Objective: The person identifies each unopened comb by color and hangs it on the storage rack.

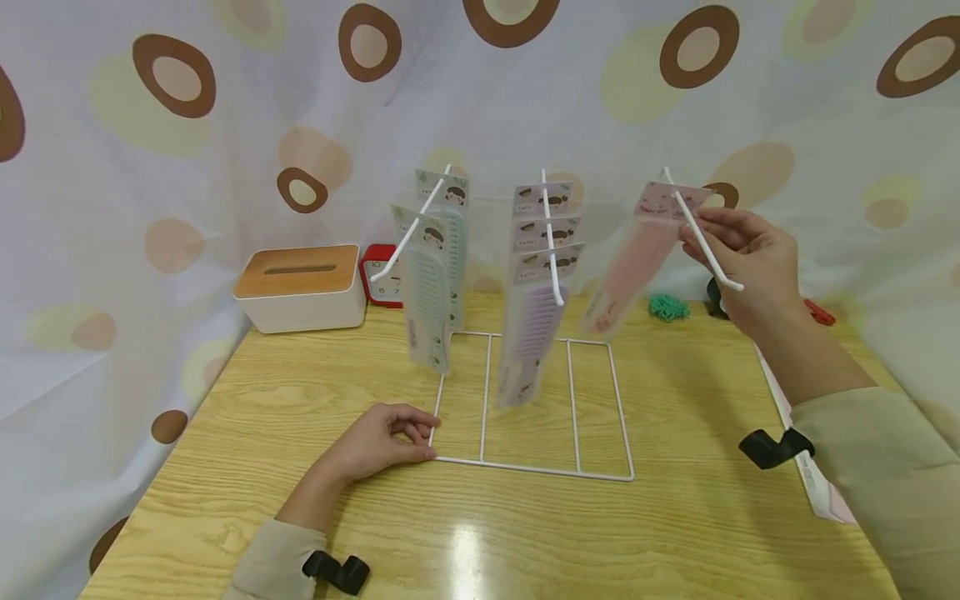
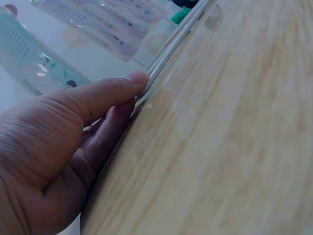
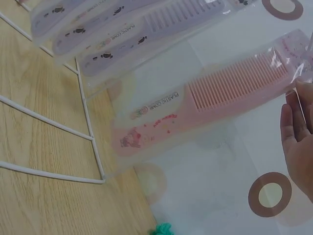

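Note:
My right hand (image 1: 761, 267) pinches the upper edge of a packaged pink comb (image 1: 633, 267). The bag's header card is at the right-hand hook (image 1: 707, 237) of a white wire display rack (image 1: 525, 469), and the comb slants down to the left. In the right wrist view the pink comb (image 3: 234, 85) lies flat in its clear bag. Down on the table, my left hand (image 1: 378, 442) holds the front left corner of the rack's base between thumb and fingers. Several purple combs (image 1: 536, 317) hang from the middle hook, and two green combs (image 1: 427, 292) from the left one.
A white tissue box (image 1: 311, 308) with a wooden lid and a red clock (image 1: 384, 287) stand at the back left. Behind the rack on the right lies a green bundle (image 1: 669, 307). A pinkish-white package (image 1: 821, 492) lies partly under the right forearm.

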Motion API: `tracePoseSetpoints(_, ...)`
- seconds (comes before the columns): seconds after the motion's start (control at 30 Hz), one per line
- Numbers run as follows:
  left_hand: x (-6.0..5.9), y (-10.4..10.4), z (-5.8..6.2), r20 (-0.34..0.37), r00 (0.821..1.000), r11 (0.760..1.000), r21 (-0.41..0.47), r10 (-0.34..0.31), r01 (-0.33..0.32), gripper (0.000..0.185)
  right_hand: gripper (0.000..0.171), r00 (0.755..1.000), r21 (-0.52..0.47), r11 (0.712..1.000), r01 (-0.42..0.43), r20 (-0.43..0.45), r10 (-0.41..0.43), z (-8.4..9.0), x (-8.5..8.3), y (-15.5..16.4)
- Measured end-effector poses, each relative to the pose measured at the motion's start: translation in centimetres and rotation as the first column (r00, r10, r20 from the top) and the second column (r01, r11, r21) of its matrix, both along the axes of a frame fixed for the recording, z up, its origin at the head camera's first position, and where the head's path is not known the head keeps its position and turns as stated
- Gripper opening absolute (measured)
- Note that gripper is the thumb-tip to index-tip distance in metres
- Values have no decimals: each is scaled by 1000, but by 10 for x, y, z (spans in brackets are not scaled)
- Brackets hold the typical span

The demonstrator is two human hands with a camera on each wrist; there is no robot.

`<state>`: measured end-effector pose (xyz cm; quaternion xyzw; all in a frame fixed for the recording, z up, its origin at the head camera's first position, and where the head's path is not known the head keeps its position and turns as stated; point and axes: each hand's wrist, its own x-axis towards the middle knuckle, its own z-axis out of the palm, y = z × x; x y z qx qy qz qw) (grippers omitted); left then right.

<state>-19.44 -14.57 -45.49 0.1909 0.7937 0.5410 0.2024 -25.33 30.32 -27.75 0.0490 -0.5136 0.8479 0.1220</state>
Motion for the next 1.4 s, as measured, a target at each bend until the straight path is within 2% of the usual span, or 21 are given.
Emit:
tracePoseSetpoints(0.17,0,0,1,-2,1000,1000,-4,-2,2,42,27,999,27,999,-27,-16,28,-3,2,6)
tracePoseSetpoints(0.27,1,0,1,-1,1000,1000,-5,-2,2,42,36,999,190,981,-38,0,39,-7,6,16)
tracePoseSetpoints(0.33,1,0,1,1,1000,1000,-3,-1,1,42,42,999,308,950,-43,11,42,-11,9,23)
tracePoseSetpoints(0.4,1,0,2,1,1000,1000,-3,2,-2,42,47,999,437,899,-40,17,36,-16,11,31)
tracePoseSetpoints(0.47,1,0,2,3,1000,1000,-4,6,-6,42,46,999,515,856,-41,19,37,-23,11,40)
tracePoseSetpoints(0.6,1,0,1,-4,1000,1000,-11,9,-9,42,45,998,607,792,-65,46,47,-40,12,61)
tracePoseSetpoints(0.7,1,0,1,-5,1000,1000,-12,9,-9,42,45,996,717,694,-61,88,-3,-53,13,80)
tracePoseSetpoints(0.8,1,0,1,-10,1000,1000,-9,2,-2,42,45,992,832,553,-45,103,-74,-65,14,99)
tracePoseSetpoints(0.83,1,0,1,-7,1000,1000,-10,5,-5,42,45,992,857,514,-41,98,-84,-70,15,105)
tracePoseSetpoints(0.93,1,0,2,-8,1000,1000,-10,2,-2,42,44,996,889,458,-18,55,-68,-86,14,127)
tracePoseSetpoints(1.07,1,-1,2,-3,1000,1000,-10,2,-2,42,39,1000,907,421,11,2,-30,-109,17,156)
tracePoseSetpoints(1.17,1,-1,2,0,1000,1000,-10,1,-1,42,48,1000,913,408,20,-20,-3,-122,22,175)
tracePoseSetpoints(1.23,1,-1,3,2,1000,1000,-11,1,-1,42,46,1000,928,370,26,-21,-18,-129,25,185)
tracePoseSetpoints(1.3,1,-1,3,2,1000,1000,-11,2,-2,42,43,999,954,301,17,-2,-49,-137,25,194)
tracePoseSetpoints(1.4,0,0,2,-2,1000,1000,-9,-1,1,42,57,989,989,142,-28,48,-142,-145,27,202)
